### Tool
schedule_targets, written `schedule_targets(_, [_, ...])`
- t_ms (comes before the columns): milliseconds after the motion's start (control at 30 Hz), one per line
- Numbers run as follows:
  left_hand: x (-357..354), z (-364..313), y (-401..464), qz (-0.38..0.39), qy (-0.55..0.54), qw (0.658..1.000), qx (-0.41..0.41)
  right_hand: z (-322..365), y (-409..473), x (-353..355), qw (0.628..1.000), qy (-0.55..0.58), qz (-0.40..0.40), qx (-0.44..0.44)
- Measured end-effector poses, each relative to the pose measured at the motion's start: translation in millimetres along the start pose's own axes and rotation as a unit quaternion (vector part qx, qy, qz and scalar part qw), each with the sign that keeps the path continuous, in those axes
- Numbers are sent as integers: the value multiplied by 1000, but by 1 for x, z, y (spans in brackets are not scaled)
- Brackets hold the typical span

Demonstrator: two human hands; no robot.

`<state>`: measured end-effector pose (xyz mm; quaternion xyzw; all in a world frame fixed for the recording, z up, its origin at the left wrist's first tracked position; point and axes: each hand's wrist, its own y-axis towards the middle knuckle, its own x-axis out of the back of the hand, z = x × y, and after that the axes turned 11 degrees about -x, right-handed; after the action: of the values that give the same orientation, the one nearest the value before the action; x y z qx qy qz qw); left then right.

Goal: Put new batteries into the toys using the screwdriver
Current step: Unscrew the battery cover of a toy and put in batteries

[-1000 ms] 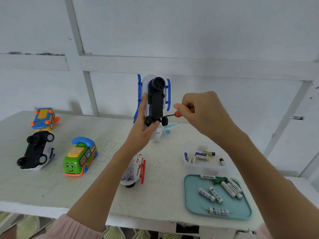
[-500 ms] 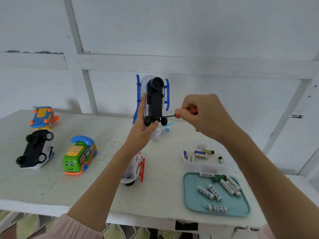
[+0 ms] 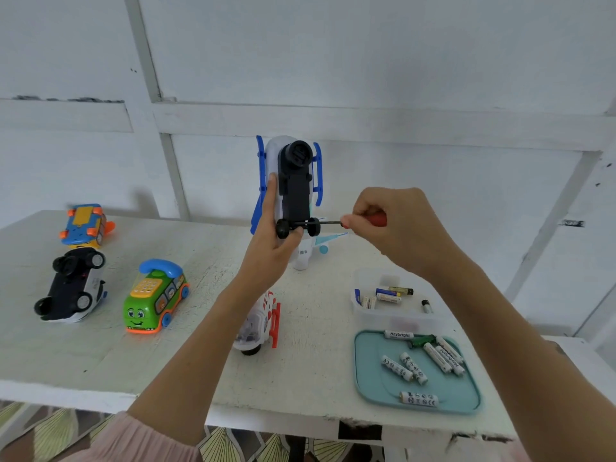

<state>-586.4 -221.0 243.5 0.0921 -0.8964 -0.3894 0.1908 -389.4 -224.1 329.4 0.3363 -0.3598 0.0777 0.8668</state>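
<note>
Battery [image 3: 398,334] on teal tray [image 3: 373,378] reads "Heybright".

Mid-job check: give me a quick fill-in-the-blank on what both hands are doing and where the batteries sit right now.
1. The left hand holds the white and blue toy with its black underside facing the ____.
2. The right hand grips a screwdriver with a ____ handle.
3. Loose white batteries lie on the ____ tray.
4. The green bus toy carries a ____ phone handset on top.

Missing words: camera; red; teal; blue
</note>
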Motion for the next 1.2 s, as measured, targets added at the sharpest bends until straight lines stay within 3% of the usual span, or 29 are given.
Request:
schedule_targets(200, [-2, -1, -3, 6, 5, 1000, 4, -5, 2, 3, 998, 46, 6, 39])
schedule_targets(367, [0, -4, -2, 4, 19, 1000, -2, 0, -4, 4, 997, -3, 31, -64])
schedule_targets(567, [0, -5, -5, 5, 36, 999, -5, -2, -3, -7, 996, -66, -40, 45])
schedule_targets(800, [0, -5, -5, 6, 37, 999, 2, -4, -1, 1, 993, -54, -13, 103])
schedule_targets(967, [1, -7, -3, 2, 47, 999, -12, -9, 0, 0, 995, -83, 18, 48])
schedule_targets(1200, [-1, -4, -1, -3, 42, 999, -7, -12, -1, -3, 991, -100, 19, 83])
